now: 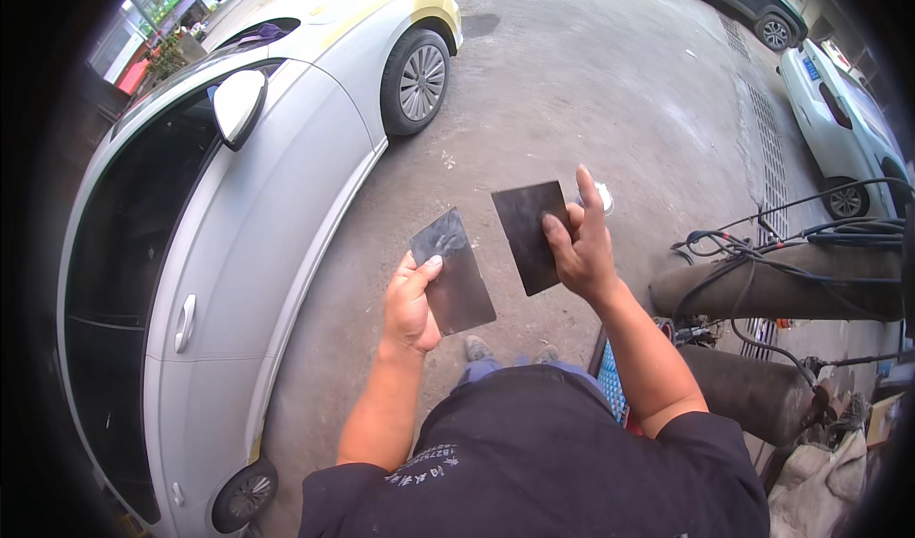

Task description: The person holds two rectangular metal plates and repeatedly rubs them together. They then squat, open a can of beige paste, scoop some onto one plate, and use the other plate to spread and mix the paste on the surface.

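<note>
Grey sheet [461, 288] and black sheet [528, 238] are held up in front of the body, above the floor [562, 109], side by side and apart, both tilted. The grey sheet is gripped at its left edge by the left hand [410, 304]: the thumb is pressed on the upper face, and the fingers behind are mostly hidden. The black sheet is pinched at its right edge by the right hand [588, 247], with the thumb laid on the face and one finger pointed up past the edge; the underside of this grip is hidden. Both sheets are thin, flat and rectangular. Cloudy, shiny patches are seen on the grey one, a duller, smudged face on the black; whether metal or plastic is used cannot be made out. A small white thing [606, 198] is partly blocked by the right hand and cannot be identified. The shoes [477, 348] are shown only in part beyond the black shirt [572, 452]. At the left, a silver car [276, 157] with smooth panels is bent by the lens and cut off at the lower edge. At the right, a rounded, grimy cylinder [801, 290] is draped with tangled cables [753, 248]; crumpled cloth [820, 481] is partly lost in the dark rim.
</note>
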### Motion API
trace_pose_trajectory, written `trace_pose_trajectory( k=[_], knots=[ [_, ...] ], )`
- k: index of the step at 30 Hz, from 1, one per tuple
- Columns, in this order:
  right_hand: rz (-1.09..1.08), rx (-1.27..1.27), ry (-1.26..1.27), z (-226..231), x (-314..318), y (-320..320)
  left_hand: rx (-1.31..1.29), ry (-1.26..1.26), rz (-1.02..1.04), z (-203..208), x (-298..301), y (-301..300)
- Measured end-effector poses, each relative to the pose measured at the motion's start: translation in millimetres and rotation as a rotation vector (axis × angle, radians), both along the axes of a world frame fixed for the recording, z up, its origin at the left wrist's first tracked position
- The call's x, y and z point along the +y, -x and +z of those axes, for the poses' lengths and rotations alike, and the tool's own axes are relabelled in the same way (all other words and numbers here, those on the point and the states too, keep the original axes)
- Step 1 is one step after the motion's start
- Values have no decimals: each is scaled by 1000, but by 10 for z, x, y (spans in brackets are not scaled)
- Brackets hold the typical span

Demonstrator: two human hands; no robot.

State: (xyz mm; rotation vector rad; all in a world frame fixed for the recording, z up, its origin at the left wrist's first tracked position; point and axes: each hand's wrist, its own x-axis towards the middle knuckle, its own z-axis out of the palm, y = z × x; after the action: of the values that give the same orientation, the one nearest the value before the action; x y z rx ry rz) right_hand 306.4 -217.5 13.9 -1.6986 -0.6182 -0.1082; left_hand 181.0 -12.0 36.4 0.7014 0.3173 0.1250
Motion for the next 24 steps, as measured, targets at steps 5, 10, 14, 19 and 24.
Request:
trace_pose_trajectory(
  k=[5,10,14,19,24],
  knots=[
    [193,68,-7,162,356,-394,37,162,-234,-43,-260,-71],
    [341,449,301,-370,-72,209,-31,-35,-39,7,20,-74],
    [377,729,-94,-358,-320,386,-64,-293,116,-55,98,-67],
    [192,392,437,116,-97,-33,-38,-769,43,-203,-130,-113],
    [50,289,253,197,-176,-300,-47,-596,48,-213,-141,-122]
  ],
)
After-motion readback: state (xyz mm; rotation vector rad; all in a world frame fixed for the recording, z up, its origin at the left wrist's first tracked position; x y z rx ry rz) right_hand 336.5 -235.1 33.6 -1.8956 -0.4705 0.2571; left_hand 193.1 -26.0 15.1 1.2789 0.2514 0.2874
